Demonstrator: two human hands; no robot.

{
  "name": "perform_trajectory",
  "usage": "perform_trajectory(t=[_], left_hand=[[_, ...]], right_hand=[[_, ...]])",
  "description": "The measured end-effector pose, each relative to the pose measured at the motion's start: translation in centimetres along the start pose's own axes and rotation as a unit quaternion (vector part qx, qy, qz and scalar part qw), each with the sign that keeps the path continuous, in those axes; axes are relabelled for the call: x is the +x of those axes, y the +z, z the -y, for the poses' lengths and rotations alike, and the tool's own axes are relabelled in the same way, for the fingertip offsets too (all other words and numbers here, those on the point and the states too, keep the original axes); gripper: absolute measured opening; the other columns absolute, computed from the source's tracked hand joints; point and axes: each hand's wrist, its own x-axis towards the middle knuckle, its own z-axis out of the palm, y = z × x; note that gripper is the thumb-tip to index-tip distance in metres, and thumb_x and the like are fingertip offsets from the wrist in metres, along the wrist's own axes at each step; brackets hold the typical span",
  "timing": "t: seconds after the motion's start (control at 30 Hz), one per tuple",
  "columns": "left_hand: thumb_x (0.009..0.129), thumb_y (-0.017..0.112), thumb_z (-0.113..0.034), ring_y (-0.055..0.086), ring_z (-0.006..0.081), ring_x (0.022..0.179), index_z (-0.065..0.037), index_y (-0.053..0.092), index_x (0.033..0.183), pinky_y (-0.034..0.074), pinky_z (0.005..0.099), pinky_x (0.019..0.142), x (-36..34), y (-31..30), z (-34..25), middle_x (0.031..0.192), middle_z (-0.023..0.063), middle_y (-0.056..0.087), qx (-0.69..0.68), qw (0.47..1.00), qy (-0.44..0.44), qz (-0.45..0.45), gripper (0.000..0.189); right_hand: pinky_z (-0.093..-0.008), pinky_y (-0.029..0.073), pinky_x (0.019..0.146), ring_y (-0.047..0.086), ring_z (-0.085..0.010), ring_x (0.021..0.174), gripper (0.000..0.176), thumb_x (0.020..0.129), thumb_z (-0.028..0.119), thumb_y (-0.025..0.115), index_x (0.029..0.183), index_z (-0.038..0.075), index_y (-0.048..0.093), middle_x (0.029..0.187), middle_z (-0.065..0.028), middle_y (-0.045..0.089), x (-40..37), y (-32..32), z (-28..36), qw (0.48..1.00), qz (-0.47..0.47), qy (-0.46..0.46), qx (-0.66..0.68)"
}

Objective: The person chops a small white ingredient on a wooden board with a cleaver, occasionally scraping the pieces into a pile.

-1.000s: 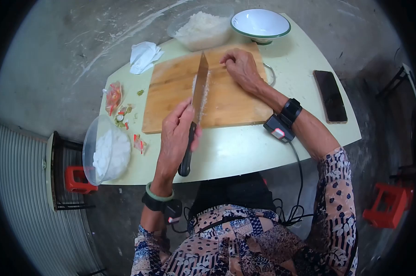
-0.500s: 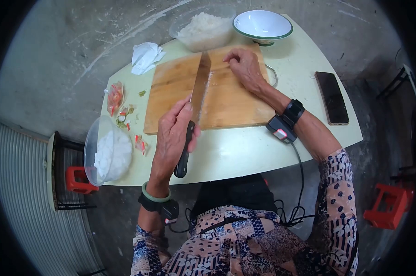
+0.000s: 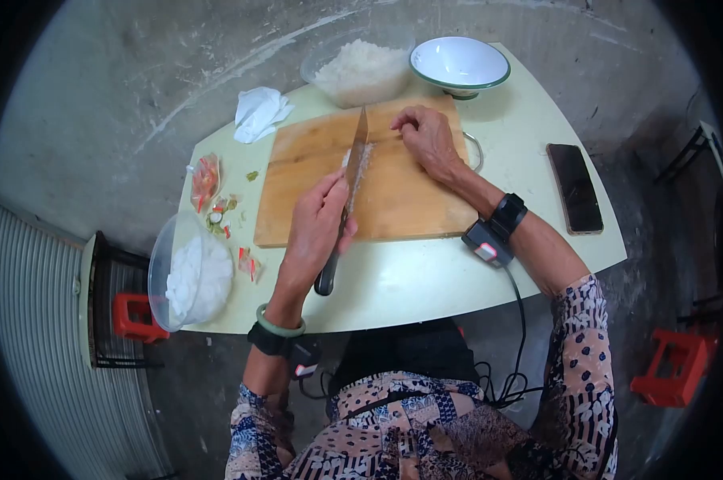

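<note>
My left hand is wrapped round the black handle of a kitchen knife. Its blade points away from me over the wooden cutting board. Fine white bits lie in a narrow line along the blade's right side, and a few show at its left. My right hand rests on the right part of the board with its fingers curled in. I see nothing in those fingers, though their undersides are hidden.
Behind the board stand a clear bowl of white shredded food and a green-rimmed bowl. White tissue, torn wrappers and a clear bowl with white contents are at left. A phone lies near the right edge.
The view has tipped slightly, so the table sits lower. My left hand has moved a little forward and right with the knife, whose blade now looks narrower. My right hand stays on the board.
</note>
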Motion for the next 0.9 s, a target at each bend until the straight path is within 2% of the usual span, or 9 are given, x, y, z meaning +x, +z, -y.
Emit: perform_trajectory(t=[0.07, 0.17, 0.3, 0.4, 0.47, 0.6, 0.73, 0.83, 0.9], left_hand=[[0.110, 0.048, -0.031, 0.046, 0.0079, 0.044, -0.003, 0.050, 0.149, 0.039, 0.0232, 0.043, -0.8, 0.1, -1.5, 0.066, 0.0047, 0.058, -0.068, 0.995, -0.071, -0.021, 0.048], [0.109, 0.047, -0.030, 0.048, 0.0100, 0.043, -0.001, 0.056, 0.144, 0.039, 0.0260, 0.043, -0.7, 0.2, -0.6, 0.063, 0.0035, 0.057, -0.063, 0.996, -0.050, -0.027, 0.046], [0.110, 0.046, -0.030, 0.045, 0.0079, 0.043, -0.003, 0.051, 0.149, 0.038, 0.0232, 0.043, -0.6, -0.1, -0.5, 0.065, 0.0045, 0.058, -0.026, 0.999, -0.038, 0.010, 0.047], [0.110, 0.047, -0.031, 0.045, 0.0076, 0.043, -0.003, 0.051, 0.149, 0.038, 0.0231, 0.043, -0.9, 0.1, -1.3, 0.066, 0.0045, 0.058, -0.063, 0.996, -0.056, -0.022, 0.048], [0.110, 0.048, -0.034, 0.044, 0.0074, 0.043, -0.004, 0.051, 0.149, 0.038, 0.0226, 0.043, -0.5, 0.3, -0.1, 0.066, 0.0045, 0.058, -0.034, 0.999, -0.040, 0.011, 0.049], [0.109, 0.048, -0.034, 0.045, 0.0074, 0.043, -0.004, 0.052, 0.149, 0.038, 0.0228, 0.043, -0.9, 0.4, -1.1, 0.066, 0.0044, 0.058, -0.053, 0.997, -0.054, -0.014, 0.049], [0.109, 0.049, -0.035, 0.045, 0.0074, 0.044, -0.004, 0.052, 0.149, 0.038, 0.0229, 0.043, -1.1, 0.7, -0.2, 0.066, 0.0043, 0.058, -0.056, 0.997, -0.052, -0.008, 0.050], [0.109, 0.049, -0.035, 0.045, 0.0076, 0.044, -0.004, 0.051, 0.150, 0.037, 0.0225, 0.043, -0.9, 0.6, -0.8, 0.066, 0.0042, 0.058, -0.032, 0.998, -0.052, 0.005, 0.051], [0.110, 0.045, -0.031, 0.048, 0.0088, 0.043, -0.001, 0.055, 0.145, 0.038, 0.0256, 0.041, -1.4, 0.7, -1.9, 0.064, 0.0032, 0.058, -0.049, 0.997, -0.050, -0.022, 0.047]], right_hand=[[-0.0425, 0.055, 0.076, 0.070, -0.0356, 0.076, 0.023, 0.081, 0.004, 0.053, 0.086, -0.002, 0.075, 0.080, -0.0228, 0.071, 0.0, -0.2, -0.4, 1.000, -0.002, -0.003, -0.007], [-0.0431, 0.054, 0.076, 0.070, -0.0365, 0.077, 0.023, 0.082, 0.004, 0.053, 0.086, -0.002, 0.075, 0.082, -0.0233, 0.071, -0.1, 0.0, 0.0, 1.000, 0.007, 0.000, -0.003], [-0.0434, 0.054, 0.076, 0.069, -0.0363, 0.076, 0.024, 0.082, 0.004, 0.053, 0.087, -0.002, 0.075, 0.081, -0.0238, 0.071, 0.0, -0.3, 0.4, 1.000, 0.015, 0.012, -0.018], [-0.0434, 0.054, 0.076, 0.069, -0.0363, 0.076, 0.024, 0.081, 0.004, 0.053, 0.087, -0.002, 0.075, 0.081, -0.0241, 0.071, -0.1, -0.3, 0.2, 1.000, 0.018, 0.010, -0.020], [-0.0435, 0.054, 0.075, 0.069, -0.0363, 0.076, 0.024, 0.081, 0.004, 0.053, 0.087, -0.002, 0.075, 0.081, -0.0242, 0.070, -0.1, -0.1, 0.1, 1.000, 0.022, 0.004, -0.014], [-0.0446, 0.054, 0.076, 0.069, -0.0367, 0.076, 0.024, 0.081, 0.004, 0.053, 0.086, -0.002, 0.075, 0.081, -0.0241, 0.070, -0.3, -0.1, -0.3, 1.000, 0.014, -0.008, -0.019], [-0.0451, 0.054, 0.077, 0.069, -0.0370, 0.076, 0.024, 0.080, 0.004, 0.053, 0.085, -0.002, 0.075, 0.080, -0.0239, 0.070, -0.2, -0.1, 0.2, 1.000, 0.018, 0.006, -0.014], [-0.0451, 0.054, 0.077, 0.068, -0.0371, 0.077, 0.024, 0.080, 0.004, 0.052, 0.084, -0.002, 0.075, 0.080, -0.0239, 0.070, -0.1, -0.1, 0.0, 1.000, 0.012, -0.018, -0.019], [-0.0452, 0.054, 0.077, 0.068, -0.0372, 0.077, 0.024, 0.080, 0.004, 0.052, 0.084, -0.002, 0.075, 0.080, -0.0239, 0.070, -0.1, -0.1, -0.2, 1.000, 0.005, -0.021, -0.016]])
